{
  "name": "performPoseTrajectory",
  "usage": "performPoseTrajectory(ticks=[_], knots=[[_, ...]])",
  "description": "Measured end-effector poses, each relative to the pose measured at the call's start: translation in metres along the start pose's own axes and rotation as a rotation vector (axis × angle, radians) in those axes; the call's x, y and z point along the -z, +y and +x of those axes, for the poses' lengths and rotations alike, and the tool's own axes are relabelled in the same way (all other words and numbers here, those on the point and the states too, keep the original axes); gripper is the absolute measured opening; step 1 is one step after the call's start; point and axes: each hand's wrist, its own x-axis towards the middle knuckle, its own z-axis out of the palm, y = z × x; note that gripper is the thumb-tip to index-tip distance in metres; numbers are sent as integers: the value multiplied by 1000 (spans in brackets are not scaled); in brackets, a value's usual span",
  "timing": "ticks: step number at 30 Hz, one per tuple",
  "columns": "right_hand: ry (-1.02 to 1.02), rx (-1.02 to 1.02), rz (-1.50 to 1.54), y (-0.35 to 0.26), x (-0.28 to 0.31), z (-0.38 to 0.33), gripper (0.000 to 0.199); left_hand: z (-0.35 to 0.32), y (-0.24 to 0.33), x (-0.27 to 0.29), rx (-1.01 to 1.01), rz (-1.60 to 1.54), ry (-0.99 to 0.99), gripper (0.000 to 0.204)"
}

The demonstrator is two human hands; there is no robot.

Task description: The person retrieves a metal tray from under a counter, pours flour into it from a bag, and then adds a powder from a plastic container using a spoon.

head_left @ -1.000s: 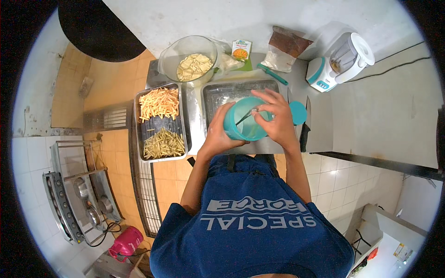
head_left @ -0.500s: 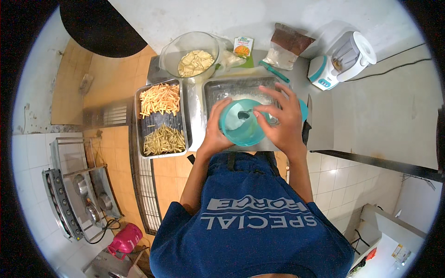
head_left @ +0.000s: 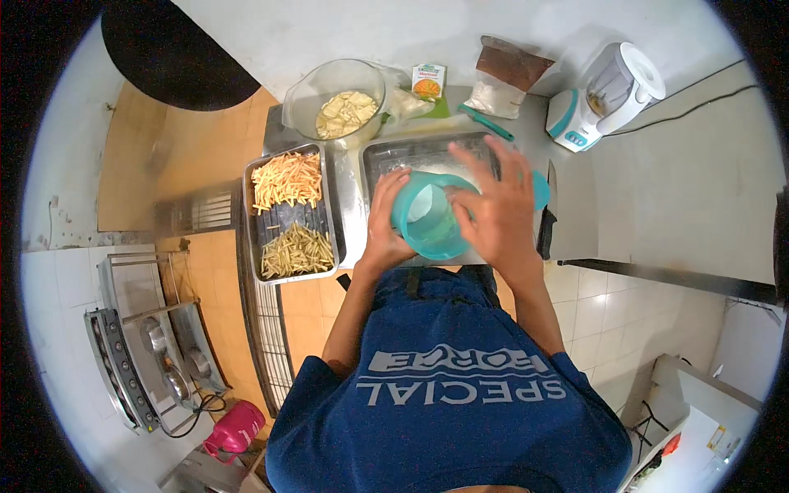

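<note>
The left hand (head_left: pixel 382 232) clamps its fingers on the side of a teal tub (head_left: pixel 442 238) at the near edge of a pan (head_left: pixel 380 154) on the table (head_left: pixel 350 222); white powder (head_left: pixel 421 205) shows inside. The right hand (head_left: pixel 503 218) is at its right rim, some fingers spread; whether thumb and forefinger grip anything I cannot tell.

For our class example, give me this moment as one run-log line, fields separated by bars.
left hand: holding teal container | right hand: at container's mouth, grip unclear | around: metal tray, tray of cut strips, blender
</note>
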Motion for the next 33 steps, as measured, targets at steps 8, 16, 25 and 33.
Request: performPoseTrajectory(ticks=[8, 16, 25, 33], knots=[[-202, -8, 236, 7, 3, -10, 11, -8, -6, -4, 6, 1, 3, 86], [-48, -60, 48, 3, -2, -11, 11, 1, -2, -3, -2, 35, -1, 88], [15, -182, 176, 12, -18, -25, 12, -3, -3, -1, 48, 5, 21, 92], [178, -217, 215, 21, -23, -18, 14, -6, -2, 9, 146, 78, 36, 100]])
